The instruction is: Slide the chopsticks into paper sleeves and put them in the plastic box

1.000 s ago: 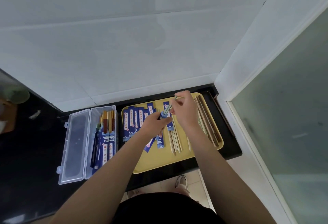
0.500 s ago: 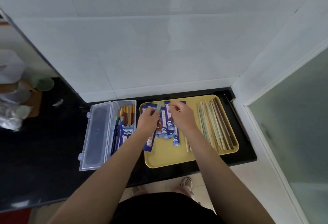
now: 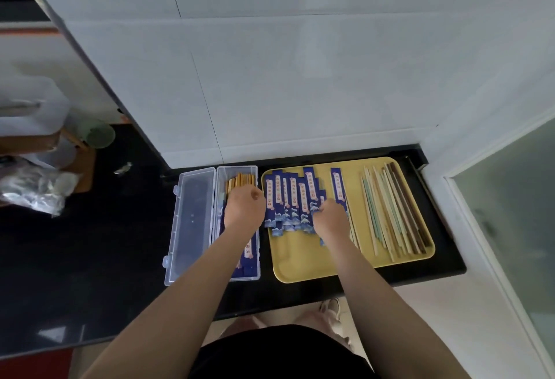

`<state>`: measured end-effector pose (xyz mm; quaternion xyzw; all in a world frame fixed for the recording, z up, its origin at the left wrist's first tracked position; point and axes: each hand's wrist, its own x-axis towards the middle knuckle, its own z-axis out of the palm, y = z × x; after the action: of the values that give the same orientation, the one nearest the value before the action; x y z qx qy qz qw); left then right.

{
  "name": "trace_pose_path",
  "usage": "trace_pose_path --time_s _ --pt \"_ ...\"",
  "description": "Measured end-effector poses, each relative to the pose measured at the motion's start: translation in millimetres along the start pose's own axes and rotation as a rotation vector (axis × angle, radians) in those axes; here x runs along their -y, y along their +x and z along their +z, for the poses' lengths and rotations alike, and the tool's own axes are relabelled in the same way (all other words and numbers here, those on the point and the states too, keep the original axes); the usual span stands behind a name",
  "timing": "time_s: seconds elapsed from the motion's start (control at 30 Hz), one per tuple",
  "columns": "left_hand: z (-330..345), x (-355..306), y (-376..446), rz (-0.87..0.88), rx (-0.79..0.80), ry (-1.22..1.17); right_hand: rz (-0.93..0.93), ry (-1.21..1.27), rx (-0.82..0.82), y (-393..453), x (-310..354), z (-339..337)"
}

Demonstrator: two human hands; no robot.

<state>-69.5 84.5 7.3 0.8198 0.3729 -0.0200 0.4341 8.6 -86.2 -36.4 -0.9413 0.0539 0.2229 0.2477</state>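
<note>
Resting over the open plastic box [image 3: 237,276], the left hand [image 3: 244,208] sits knuckles-up with its fingers curled under; what it holds, if anything, cannot be determined, as the fingers are hidden beneath the hand. The box stands on the black countertop [image 3: 90,258], its clear lid [image 3: 192,222] folded out flat to the left. Sleeved chopsticks [image 3: 241,180] lie lengthwise inside the box, their wooden ends showing beyond the left hand and blue sleeve ends showing beside the forearm.

Just right of the box lies the yellow tray [image 3: 300,264]. A row of blue paper sleeves [image 3: 289,198] is laid side by side on the tray's left half, between the two hands. The right hand [image 3: 330,220] rests on the right end of that row, fingers bent down onto a sleeve; whether it pinches the sleeve or only touches it cannot be determined. One further sleeve [image 3: 338,187] lies just beyond the right hand.

Bare chopsticks [image 3: 393,207], pale, green and dark brown, lie in a loose bundle on the tray's right half, clear of both hands.
</note>
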Motion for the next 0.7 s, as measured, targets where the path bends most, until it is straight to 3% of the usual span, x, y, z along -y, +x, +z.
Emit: trace_pose_path --time_s 0.1,0.23,0.7 --pt "1 -5 3 0.026 0.159 -0.051 0.092 0.047 -0.012 4 -13 12" --pt "7 -12 9 0.078 0.275 -0.03 0.07 0.037 -0.029 9 -19 21" --pt "38 -42 14 0.1 0.318 0.03 -0.043 0.121 0.0 28 -37 4"
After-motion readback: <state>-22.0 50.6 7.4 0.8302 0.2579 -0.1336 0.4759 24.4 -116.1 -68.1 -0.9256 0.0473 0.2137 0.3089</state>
